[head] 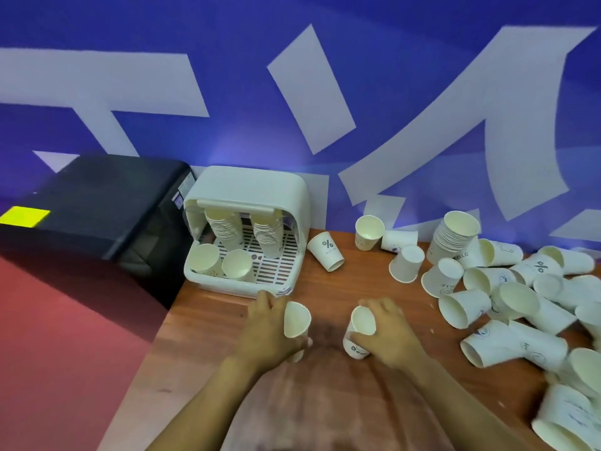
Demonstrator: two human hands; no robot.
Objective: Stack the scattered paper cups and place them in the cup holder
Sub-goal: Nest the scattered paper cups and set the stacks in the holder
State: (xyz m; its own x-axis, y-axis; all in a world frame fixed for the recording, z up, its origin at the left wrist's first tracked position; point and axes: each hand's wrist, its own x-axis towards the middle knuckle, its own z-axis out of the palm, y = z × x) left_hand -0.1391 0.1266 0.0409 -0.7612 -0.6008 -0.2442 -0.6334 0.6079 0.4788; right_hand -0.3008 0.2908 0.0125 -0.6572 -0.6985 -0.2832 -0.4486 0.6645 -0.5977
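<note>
Left hand (270, 323): one paper cup (296, 320) gripped, mouth turned right | right hand (387, 333): second cup (359, 332) gripped, mouth up-left | both held over worktop (208, 327), just apart | cup holder (247, 190) behind left hand, two stacks (227, 231) inside | scattered cups (507, 297) lying at right

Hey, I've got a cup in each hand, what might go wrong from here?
The left hand and right hand hold their cups at different tilts; nesting them may crumple a rim. The right arm lies close to the loose pile, so a sweep may knock cups off the table.
</note>
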